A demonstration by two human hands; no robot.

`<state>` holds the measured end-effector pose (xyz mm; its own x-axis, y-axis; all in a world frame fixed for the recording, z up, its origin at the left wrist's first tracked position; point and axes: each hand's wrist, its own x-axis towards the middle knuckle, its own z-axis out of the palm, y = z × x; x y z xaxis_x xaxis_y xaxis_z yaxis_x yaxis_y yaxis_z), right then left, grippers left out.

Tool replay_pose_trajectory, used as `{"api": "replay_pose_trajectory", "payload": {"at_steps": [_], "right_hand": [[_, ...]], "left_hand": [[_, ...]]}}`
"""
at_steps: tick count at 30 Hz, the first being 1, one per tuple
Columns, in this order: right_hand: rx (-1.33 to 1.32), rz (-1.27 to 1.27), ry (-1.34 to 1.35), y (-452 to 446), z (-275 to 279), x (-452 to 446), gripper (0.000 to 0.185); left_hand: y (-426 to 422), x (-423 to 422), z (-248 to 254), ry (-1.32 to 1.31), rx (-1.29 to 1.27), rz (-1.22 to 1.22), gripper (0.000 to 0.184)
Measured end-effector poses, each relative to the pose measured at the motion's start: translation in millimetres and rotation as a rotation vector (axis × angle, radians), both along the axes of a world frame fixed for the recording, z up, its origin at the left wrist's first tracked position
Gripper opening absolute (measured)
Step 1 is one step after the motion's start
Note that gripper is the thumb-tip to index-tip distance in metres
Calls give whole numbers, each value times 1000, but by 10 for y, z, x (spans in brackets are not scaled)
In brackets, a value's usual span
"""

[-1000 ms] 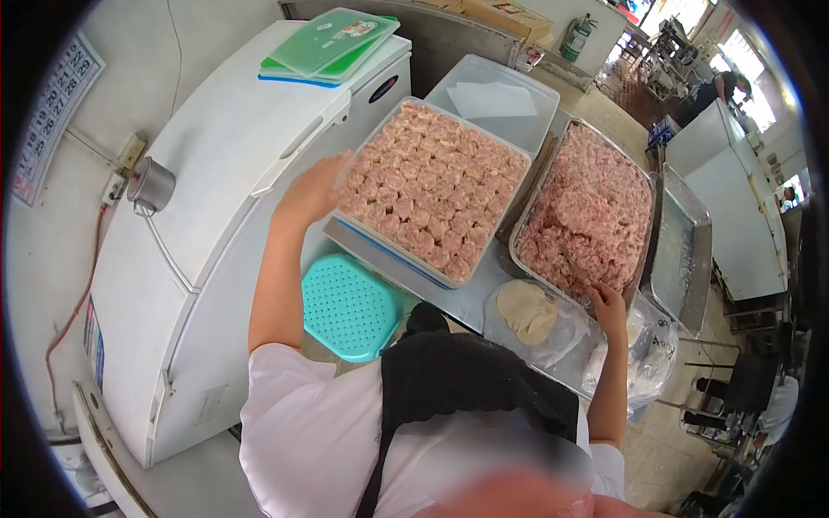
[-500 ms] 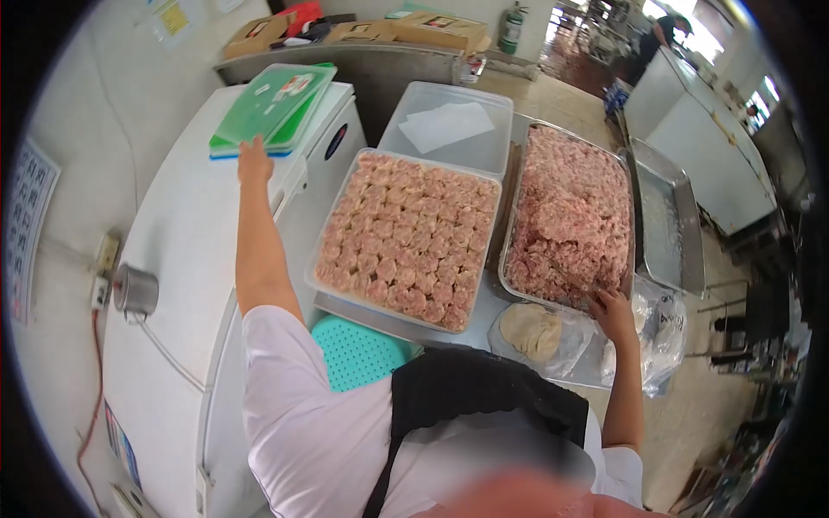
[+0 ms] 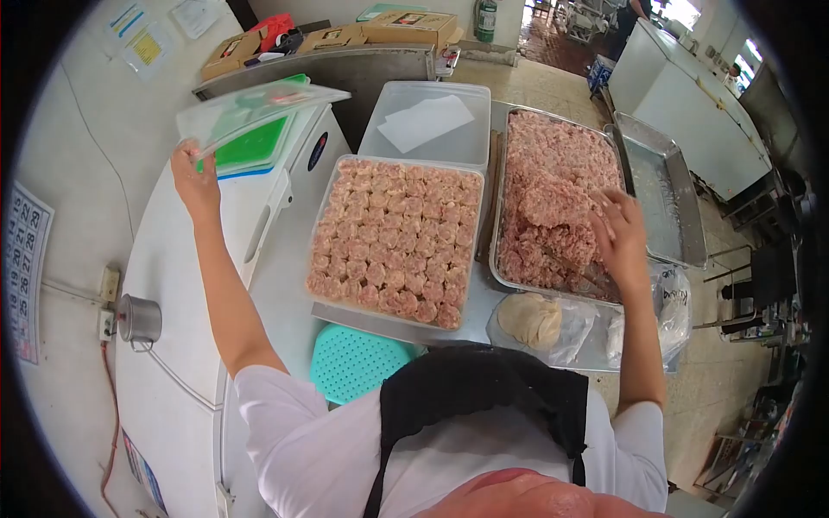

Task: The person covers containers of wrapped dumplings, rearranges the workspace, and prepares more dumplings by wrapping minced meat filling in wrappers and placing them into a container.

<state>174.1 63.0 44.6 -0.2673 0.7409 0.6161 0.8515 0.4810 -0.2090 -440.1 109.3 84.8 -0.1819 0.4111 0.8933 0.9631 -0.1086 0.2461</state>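
My left hand [image 3: 197, 180] grips the near edge of a clear plastic lid [image 3: 226, 116], which is tilted up over a bright green lid [image 3: 250, 142] on the white freezer. To the right, my right hand [image 3: 623, 242] hovers over the edge of a metal tray of ground meat [image 3: 557, 203], fingers apart and nothing visible in them. I cannot tell if the fingertips touch the meat. Between the hands sits a plastic tray of shumai [image 3: 393, 233], filled in close rows. A bag of round dough wrappers [image 3: 528, 321] lies below the meat tray.
Behind the shumai is a clear plastic box [image 3: 471, 91] with a white sheet. An empty metal pan [image 3: 661, 194] stands at the right. A turquoise perforated stool [image 3: 358, 367] is below the table edge. A metal pot [image 3: 140, 319] stands at the left; cardboard boxes [image 3: 410, 26] lie behind.
My left hand has moved left and raised the clear lid off the green one. My right hand has risen from the meat tray's near edge to its right side.
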Motion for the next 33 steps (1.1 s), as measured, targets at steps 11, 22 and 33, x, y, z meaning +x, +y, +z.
{"api": "replay_pose_trajectory", "payload": {"at_steps": [11,22,33], "right_hand": [[24,444,-473,132,-286,-1295,50],[-244,643,-426,-578,-800,-1695,46],[-290,365,-390,925,-544,-1818,53]], "left_hand": [[-826,857,-1148,-620,-636,-833,37],[-376,697,-1514,-320,-828,-392,33],[-515,802,-1388,31,-958,-148,34]]}}
